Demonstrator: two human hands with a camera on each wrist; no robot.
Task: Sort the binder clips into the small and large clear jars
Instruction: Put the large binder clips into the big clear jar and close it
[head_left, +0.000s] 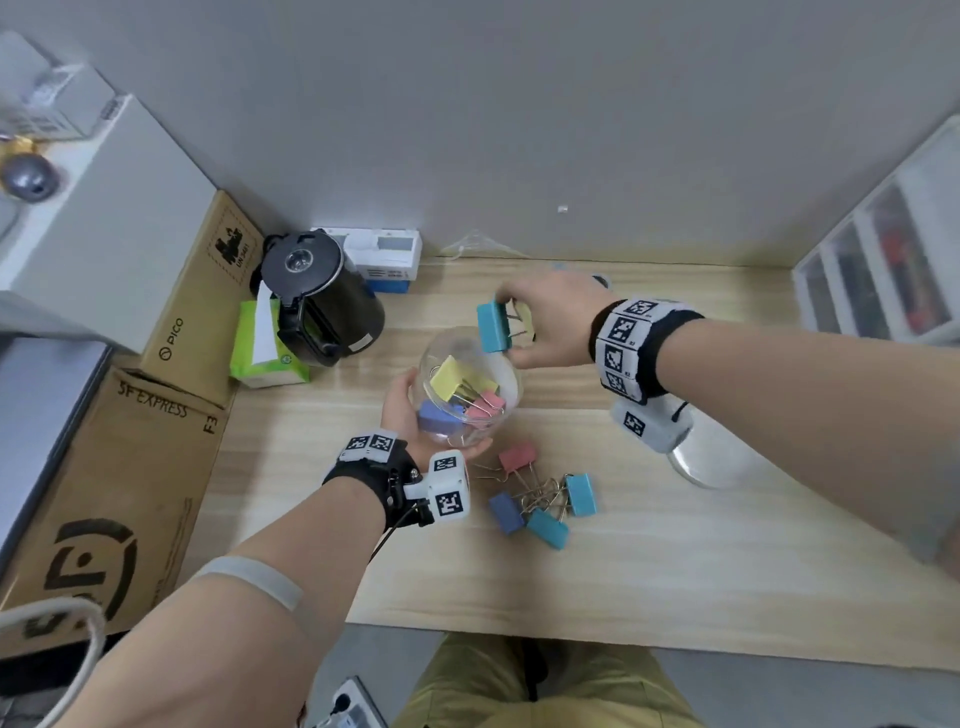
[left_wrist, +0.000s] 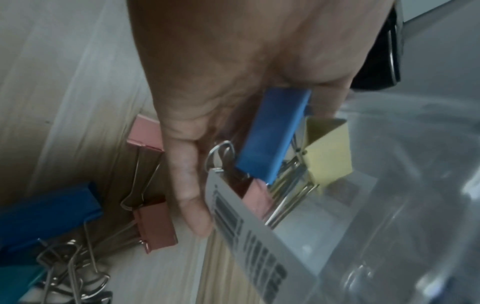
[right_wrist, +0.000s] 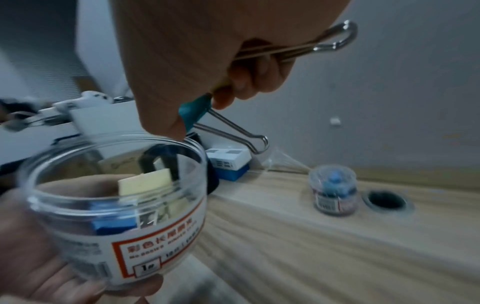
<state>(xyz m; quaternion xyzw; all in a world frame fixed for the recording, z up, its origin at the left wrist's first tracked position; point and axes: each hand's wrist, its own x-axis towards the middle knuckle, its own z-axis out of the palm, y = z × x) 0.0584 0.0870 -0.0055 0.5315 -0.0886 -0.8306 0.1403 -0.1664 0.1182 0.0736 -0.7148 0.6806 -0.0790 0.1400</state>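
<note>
My left hand grips the large clear jar from below and holds it tilted above the table. Yellow, blue and pink big clips lie inside it. My right hand pinches a large teal binder clip just over the jar's mouth. A second wire handle sticks out of that same hand. Several loose clips, pink, blue and teal, lie on the table below the jar. The small jar stands near the wall with blue clips in it.
A black kettle, a green tissue pack and cardboard boxes crowd the left side. A clear drawer unit stands at the right. A round clear lid-like thing lies under my right wrist. A cable hole sits beside the small jar.
</note>
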